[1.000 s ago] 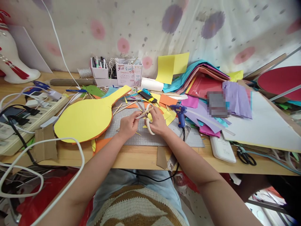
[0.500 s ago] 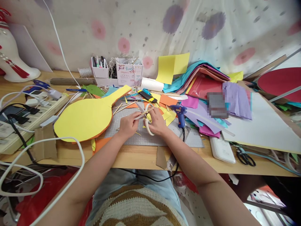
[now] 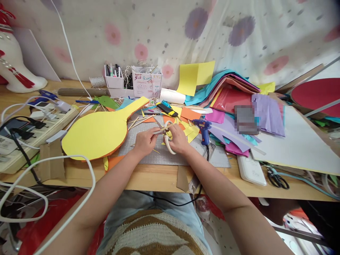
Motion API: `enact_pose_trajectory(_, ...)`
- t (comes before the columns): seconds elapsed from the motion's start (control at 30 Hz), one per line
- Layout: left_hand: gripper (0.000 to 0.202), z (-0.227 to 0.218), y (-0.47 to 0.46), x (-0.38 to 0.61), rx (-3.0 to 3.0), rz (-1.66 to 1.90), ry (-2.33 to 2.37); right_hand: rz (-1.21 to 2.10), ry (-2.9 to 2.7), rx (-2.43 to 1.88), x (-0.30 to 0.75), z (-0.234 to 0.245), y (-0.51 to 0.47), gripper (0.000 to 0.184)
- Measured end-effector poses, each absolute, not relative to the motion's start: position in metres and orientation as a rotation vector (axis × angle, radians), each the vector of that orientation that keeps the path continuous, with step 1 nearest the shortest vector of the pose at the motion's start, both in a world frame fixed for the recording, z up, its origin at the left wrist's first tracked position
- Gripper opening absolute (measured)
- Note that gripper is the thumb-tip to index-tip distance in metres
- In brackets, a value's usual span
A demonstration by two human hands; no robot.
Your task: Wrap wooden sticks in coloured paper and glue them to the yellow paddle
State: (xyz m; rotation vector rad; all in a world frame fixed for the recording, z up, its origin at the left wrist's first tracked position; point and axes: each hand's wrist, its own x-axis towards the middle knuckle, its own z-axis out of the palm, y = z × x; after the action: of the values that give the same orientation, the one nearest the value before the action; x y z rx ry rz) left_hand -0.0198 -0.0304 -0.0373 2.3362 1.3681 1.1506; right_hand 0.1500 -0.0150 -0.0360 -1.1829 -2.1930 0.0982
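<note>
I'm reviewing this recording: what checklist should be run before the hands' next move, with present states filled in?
1. White-handled metal scissors in the right hand: ok.
2. Scissor blades apart: ok, they stand open.
3. Left hand well clear of the blades: not ok, its fingertips are close by.
4. Left hand's grip: cannot tell, too small to make out.
5. Blue plastic glue gun apart from the right hand: ok.
6. Glue gun cool: cannot tell.

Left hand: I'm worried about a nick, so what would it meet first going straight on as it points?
Likely the open scissors, just ahead of the left hand, though exact depth there is unclear.
</note>
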Motion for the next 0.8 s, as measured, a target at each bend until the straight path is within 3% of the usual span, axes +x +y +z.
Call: enact_pose_trajectory(0.8,0.024,-0.0361,-0.0310,-0.0179,2.364,1.270,1.217,0.159,-2.153,-1.151,0.1511,-0.0386,-0.0192,0.024)
